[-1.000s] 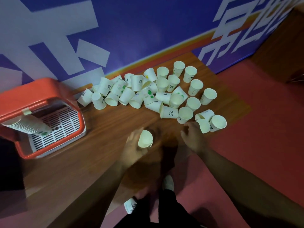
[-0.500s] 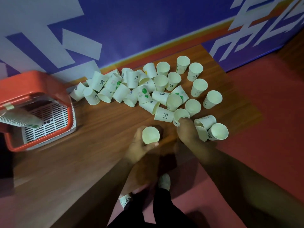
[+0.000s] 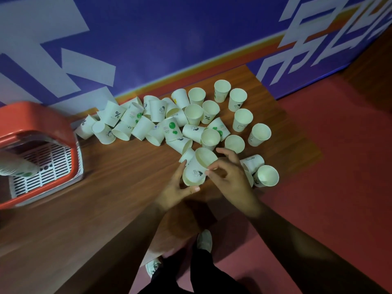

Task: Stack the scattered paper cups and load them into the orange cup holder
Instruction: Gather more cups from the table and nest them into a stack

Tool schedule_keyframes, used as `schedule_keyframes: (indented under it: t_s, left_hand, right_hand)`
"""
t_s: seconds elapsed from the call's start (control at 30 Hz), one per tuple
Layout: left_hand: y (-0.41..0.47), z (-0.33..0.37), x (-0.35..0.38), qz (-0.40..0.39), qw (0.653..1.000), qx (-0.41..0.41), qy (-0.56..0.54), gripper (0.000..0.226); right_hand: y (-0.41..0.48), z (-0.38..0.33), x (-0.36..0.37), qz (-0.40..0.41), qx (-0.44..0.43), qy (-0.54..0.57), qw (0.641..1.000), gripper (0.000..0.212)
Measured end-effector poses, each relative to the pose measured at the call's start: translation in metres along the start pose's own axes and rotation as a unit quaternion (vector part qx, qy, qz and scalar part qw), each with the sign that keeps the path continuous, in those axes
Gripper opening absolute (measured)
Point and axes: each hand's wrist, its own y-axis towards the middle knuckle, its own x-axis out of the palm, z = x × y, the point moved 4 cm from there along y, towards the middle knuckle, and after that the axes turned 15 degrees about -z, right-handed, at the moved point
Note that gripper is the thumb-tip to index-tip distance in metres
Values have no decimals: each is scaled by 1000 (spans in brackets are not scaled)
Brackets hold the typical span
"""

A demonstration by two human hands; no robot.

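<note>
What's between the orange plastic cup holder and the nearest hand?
Just bare brown wooden table, in the head view, between the orange plastic cup holder and the left hand gripping white paper cups.

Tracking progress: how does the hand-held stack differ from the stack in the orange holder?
The held stack is short, seemingly two cups; the holder stack has many. The left hand and right hand grip the held stack; the holder stack lies slanted in the orange holder. Held stack shows black print, holder stack green. Both are nested white cups.
</note>
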Motion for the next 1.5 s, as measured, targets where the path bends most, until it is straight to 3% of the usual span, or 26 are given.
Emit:
schedule_keyframes:
  t_s: [0.2, 0.33, 0.47, 0.53, 0.6, 0.67, 0.87, 0.93, 1.0, 1.1, 1.27, 1.37, 1.43, 1.5]
  left_hand:
    - [-18, 7, -3, 15, 996, 3, -82, 66]
    - [-21, 2, -1, 6, 998, 4, -64, 59]
    - [-16, 3, 2, -10, 999, -7, -46, 66]
    - [-10, 5, 8, -17, 1000, -12, -23, 65]
    - [-5, 9, 16, -33, 999, -16, -9, 65]
    - [1, 10, 25, -60, 998, -18, 10, 66]
    - [17, 16, 42, -101, 992, -15, 73, 60]
    - [21, 18, 45, -104, 992, -10, 71, 58]
    - [26, 17, 44, -104, 992, -15, 69, 63]
    - [30, 14, 36, -86, 995, -32, 34, 77]
    - [40, 24, 4, 74, 992, -76, 64, 37]
    - [52, 28, -25, 179, 973, -86, 122, 41]
    - [62, 34, -34, 186, 962, -111, 164, 51]
    - [70, 45, -39, 190, 956, -117, 191, 57]
  right_hand:
    - [-2, 19, 42, -134, 25, -89, 987, 5]
    - [1, 26, 60, -166, 33, -140, 976, 7]
    - [-12, 34, 48, -177, 69, -93, 977, 48]
    - [-25, 45, 29, -92, 112, -71, 987, 56]
    - [-39, 62, 12, 12, 156, -116, 981, 49]
    - [-48, 82, 3, 51, 217, -170, 960, 39]
    - [-50, 123, 17, -72, 297, -239, 922, 21]
    - [-51, 129, 18, -79, 309, -252, 914, 19]
    - [-51, 125, 15, -60, 299, -243, 921, 16]
    - [-52, 99, -2, 42, 271, -178, 945, 11]
    - [-52, 35, -43, 187, 122, -105, 969, 9]
    - [-50, 14, -44, 153, 63, -64, 984, 6]
    - [-50, 10, -34, 96, 39, -18, 994, 1]
    - [-51, 20, -20, 57, 53, -25, 997, 14]
